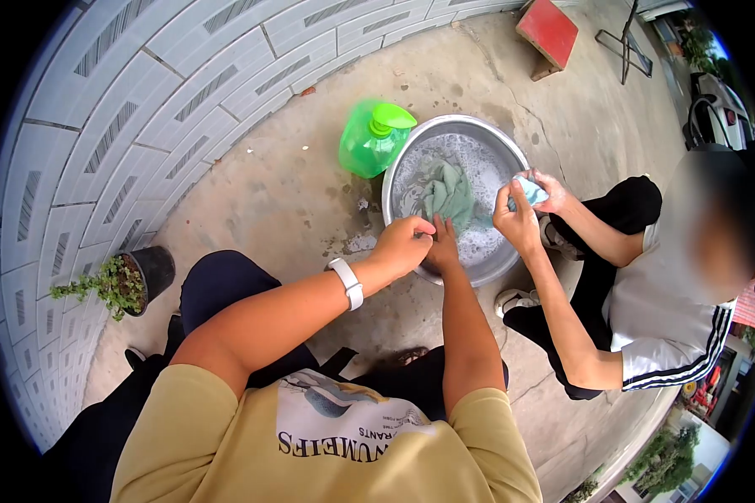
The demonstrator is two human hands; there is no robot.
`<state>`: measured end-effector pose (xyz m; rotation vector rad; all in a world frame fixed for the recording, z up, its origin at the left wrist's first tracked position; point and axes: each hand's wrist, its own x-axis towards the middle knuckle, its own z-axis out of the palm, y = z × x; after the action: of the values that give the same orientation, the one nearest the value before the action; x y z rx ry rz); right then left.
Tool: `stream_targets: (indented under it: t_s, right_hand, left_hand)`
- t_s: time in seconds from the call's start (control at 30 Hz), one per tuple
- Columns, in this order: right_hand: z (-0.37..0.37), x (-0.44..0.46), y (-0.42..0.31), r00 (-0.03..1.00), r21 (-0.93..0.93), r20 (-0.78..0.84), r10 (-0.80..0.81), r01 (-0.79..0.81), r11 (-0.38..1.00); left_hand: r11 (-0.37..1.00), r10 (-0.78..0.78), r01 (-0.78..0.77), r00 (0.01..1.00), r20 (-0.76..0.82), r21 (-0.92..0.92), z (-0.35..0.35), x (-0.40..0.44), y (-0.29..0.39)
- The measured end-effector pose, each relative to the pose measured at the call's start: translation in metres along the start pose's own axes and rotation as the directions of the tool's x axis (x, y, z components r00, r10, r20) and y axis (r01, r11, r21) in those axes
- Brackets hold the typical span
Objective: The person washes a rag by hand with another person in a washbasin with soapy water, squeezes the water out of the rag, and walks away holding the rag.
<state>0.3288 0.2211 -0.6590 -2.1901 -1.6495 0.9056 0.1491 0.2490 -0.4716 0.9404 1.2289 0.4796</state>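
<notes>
As the right hand (443, 247) dips over the near rim, its stretched fingers meet the green cloth (449, 194), which sits bunched in the sudsy water (478, 243) of the metal basin (499, 151), just ahead of both hands. Whether those fingers pinch the fabric, I can't tell! Right alongside, the left hand (404, 245), white watch (346, 283) on its wrist, has its fingers curled in, so close to the other that I can't say if they touch. Beyond the left hand, snug beside the basin, stands a green plastic bottle (367, 141). And over to the right of the hands, a co-worker (646, 293) holds a light-blue cloth (527, 193) up at the basin's edge!
</notes>
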Motion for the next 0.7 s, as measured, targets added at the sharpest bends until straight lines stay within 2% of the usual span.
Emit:
stream_targets:
  t_s: [0.07,0.1,0.13,0.17,0.2,0.23,0.27,0.3,0.37,0.4,0.43,0.47,0.5,0.53,0.57,0.6,0.67,0.7]
  right_hand:
    - [0.014,0.01,0.022,0.917,-0.011,0.387,0.095,-0.098,0.995]
    - [0.007,0.01,0.014,0.919,-0.013,0.384,0.09,-0.092,0.996]
    - [-0.008,0.006,0.0,0.925,-0.005,0.314,0.212,-0.222,0.975]
    - [-0.022,0.001,-0.016,0.911,0.014,0.244,0.334,-0.347,0.938]
    - [-0.033,0.001,-0.024,0.91,0.008,0.245,0.335,-0.348,0.938]
    - [-0.046,0.003,-0.029,0.872,0.223,0.24,0.427,-0.478,0.85]
    - [-0.057,0.002,-0.034,0.819,0.424,0.254,0.514,-0.572,0.702]
    - [-0.067,-0.002,-0.044,0.818,0.419,0.251,0.518,-0.574,0.704]
    - [-0.088,-0.01,-0.066,0.922,0.624,0.088,0.377,-0.346,0.701]
    - [-0.099,-0.013,-0.074,0.922,0.617,0.08,0.379,-0.344,0.707]
    - [-0.111,-0.016,-0.083,0.946,0.653,0.095,0.311,-0.295,0.697]
    - [-0.122,-0.02,-0.092,0.965,0.688,0.108,0.24,-0.247,0.682]
    - [-0.136,-0.028,-0.109,0.965,0.682,0.105,0.242,-0.247,0.688]
    - [-0.151,-0.04,-0.131,0.986,0.743,0.084,0.143,-0.158,0.65]
    - [-0.164,-0.051,-0.15,0.998,0.799,0.054,0.045,-0.07,0.597]
    - [-0.176,-0.06,-0.167,0.997,0.798,0.054,0.046,-0.071,0.598]
    - [-0.194,-0.072,-0.192,1.0,0.875,0.007,0.0,-0.007,0.484]
    - [-0.197,-0.075,-0.195,1.0,0.877,0.006,0.002,-0.006,0.48]
  left_hand:
    - [0.999,-0.003,0.002,1.0,-0.016,-0.048,-0.003,0.009,-0.005]
    - [0.998,0.052,-0.053,0.997,-0.051,-0.019,-0.003,0.017,-0.013]
    - [0.995,0.103,-0.103,0.991,-0.083,0.009,-0.002,0.022,-0.017]
    - [0.995,0.103,-0.103,0.991,-0.085,0.003,-0.001,0.024,-0.016]
    - [0.998,0.062,-0.063,0.995,-0.082,-0.011,0.0,0.026,-0.015]
    - [0.999,0.02,-0.022,0.997,-0.077,-0.024,0.001,0.027,-0.015]
    - [0.999,0.016,-0.018,0.997,-0.073,-0.03,0.002,0.027,-0.016]
    - [0.998,-0.03,0.022,0.991,-0.128,-0.062,0.004,0.028,-0.016]
    - [0.993,-0.076,0.058,0.982,-0.172,-0.107,0.008,0.034,-0.018]
    - [0.98,-0.144,0.112,0.97,-0.194,-0.167,0.01,0.039,-0.021]
    - [0.96,-0.213,0.164,0.954,-0.211,-0.228,0.011,0.043,-0.02]
    - [0.958,-0.212,0.162,0.955,-0.205,-0.237,0.013,0.047,-0.019]
    - [0.918,-0.302,0.248,0.942,-0.143,-0.309,0.013,0.049,-0.016]
    - [0.866,-0.387,0.334,0.919,-0.076,-0.372,0.014,0.051,-0.014]
    - [0.822,-0.421,0.352,0.905,-0.061,-0.448,0.02,0.062,-0.027]
    - [0.821,-0.422,0.353,0.905,-0.06,-0.449,0.022,0.062,-0.023]
    - [0.688,-0.486,0.418,0.873,0.051,-0.594,0.019,0.057,-0.007]
    - [0.69,-0.486,0.418,0.873,0.05,-0.59,0.017,0.054,0.0]
